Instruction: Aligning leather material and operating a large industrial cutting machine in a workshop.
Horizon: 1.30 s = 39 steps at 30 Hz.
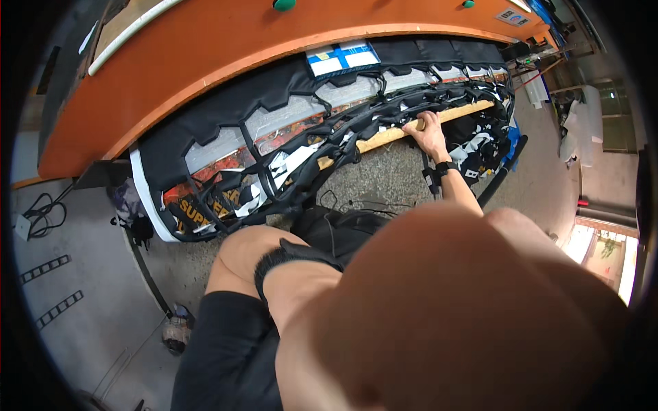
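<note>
My right hand (430, 135) is closed round a long, narrow, yellowish strip (387, 139) that looks like wood, with the thumb on its near side. A black watch-like band (445, 167) is on that wrist. The strip lies along the near edge of a long layered heap of black fabric pieces (343, 133), with white scraps among them. Below the heap's far edge are grey sheet-like material with notched black fabric (226, 116) over it. My left hand does not show. A large blurred patch of skin covers the lower right and hides what is behind it.
An orange bench (226, 61) with green knobs runs along the far side. A blue and white box (343, 59) rests on the black fabric. Black and white scraps (480, 147) and a black bar (504, 171) lie at right. A cable (44, 216) is at far left.
</note>
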Available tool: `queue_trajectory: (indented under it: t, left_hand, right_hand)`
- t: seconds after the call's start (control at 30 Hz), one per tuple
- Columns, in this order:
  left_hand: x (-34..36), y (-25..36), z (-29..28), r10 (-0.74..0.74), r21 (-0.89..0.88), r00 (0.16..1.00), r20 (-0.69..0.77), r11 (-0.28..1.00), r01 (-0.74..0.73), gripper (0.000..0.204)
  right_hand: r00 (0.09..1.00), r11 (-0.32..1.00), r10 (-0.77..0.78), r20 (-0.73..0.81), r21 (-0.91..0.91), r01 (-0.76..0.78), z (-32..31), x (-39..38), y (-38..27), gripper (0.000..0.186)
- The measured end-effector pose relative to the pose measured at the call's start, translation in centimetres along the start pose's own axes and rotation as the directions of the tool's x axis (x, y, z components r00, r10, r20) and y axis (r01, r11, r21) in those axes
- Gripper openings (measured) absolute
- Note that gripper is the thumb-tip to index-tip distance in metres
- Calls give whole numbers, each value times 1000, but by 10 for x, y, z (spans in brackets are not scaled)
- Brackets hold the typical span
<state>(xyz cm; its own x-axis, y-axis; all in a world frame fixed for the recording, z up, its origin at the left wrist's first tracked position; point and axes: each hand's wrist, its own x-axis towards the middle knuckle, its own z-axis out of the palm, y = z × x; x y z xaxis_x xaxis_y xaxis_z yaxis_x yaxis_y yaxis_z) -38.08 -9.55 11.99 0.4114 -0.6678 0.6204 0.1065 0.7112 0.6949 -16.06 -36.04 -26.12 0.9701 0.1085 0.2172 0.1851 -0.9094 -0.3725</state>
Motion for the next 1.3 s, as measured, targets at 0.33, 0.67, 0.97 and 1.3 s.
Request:
queue_trajectory:
  t: [0.33, 0.67, 0.97, 1.3]
  left_hand:
    - [43, -7, -21, -20, 42, 999, -49, 999, 22, 66]
    - [55, 10, -27, -39, 62, 999, 32, 997, 37, 62]
    - [80, 16, -43, -65, 34, 997, 38, 997, 64, 59]
    - [76, 22, -57, -41, 10, 999, 15, 999, 41, 55]
  right_hand:
    - [992, 990, 122, 41, 62, -125, 1, -2, -1, 74]
    - [988, 979, 143, 65, 138, -150, -17, -2, -15, 75]
    - [978, 970, 188, 94, 139, -200, -31, 2, -22, 73]
    - [985, 971, 157, 65, 169, -166, -26, 5, -15, 71]
